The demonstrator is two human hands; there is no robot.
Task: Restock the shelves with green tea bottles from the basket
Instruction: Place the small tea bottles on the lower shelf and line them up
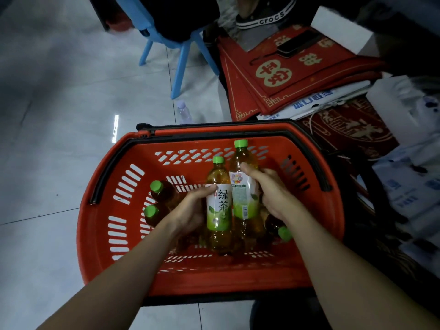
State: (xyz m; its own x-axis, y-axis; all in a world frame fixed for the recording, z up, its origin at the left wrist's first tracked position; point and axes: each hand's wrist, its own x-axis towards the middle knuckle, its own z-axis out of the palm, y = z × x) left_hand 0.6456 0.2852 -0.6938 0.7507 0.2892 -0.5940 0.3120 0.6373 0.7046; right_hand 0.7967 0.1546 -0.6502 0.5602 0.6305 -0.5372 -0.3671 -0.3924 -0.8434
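Picking up: within the red basket (214,282), the left hand (190,210) curls round one green tea bottle (219,210), the right hand (269,189) round the neighbouring bottle (244,191); next, probably lift both clear.

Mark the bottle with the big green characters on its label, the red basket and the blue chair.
bottle (218,206): head view, on its white and green label.
basket (214,282): head view, on its near red wall.
blue chair (182,67): head view, on one leg.
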